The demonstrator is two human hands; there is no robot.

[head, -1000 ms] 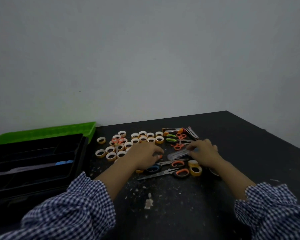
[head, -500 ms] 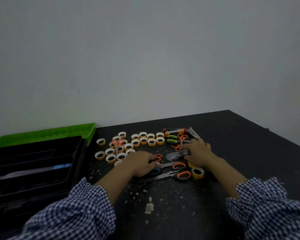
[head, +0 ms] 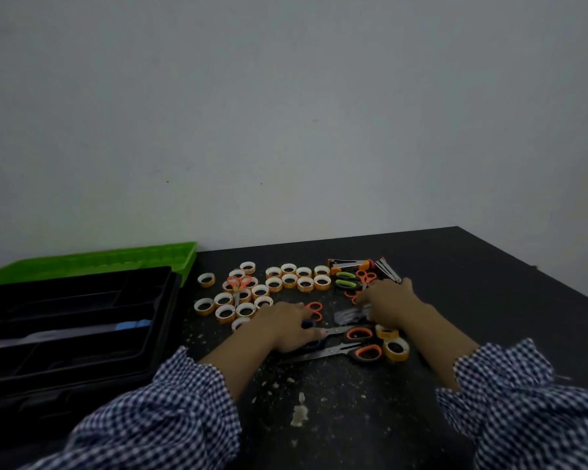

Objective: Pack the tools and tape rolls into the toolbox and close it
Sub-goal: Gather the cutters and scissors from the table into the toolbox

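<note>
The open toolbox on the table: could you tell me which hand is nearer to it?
Left. The left hand lies just beside the toolbox; the right hand lies farther away.

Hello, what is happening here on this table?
A person is gathering tools from a black table. The left hand rests on scissors; the right hand reaches a clear object. Many tape rolls lie loose. The open toolbox is nearly empty.

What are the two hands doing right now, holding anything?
Left hand: palm down on the scissors, grip cannot be told.
Right hand: resting on a clear tool, grip cannot be told.
</note>
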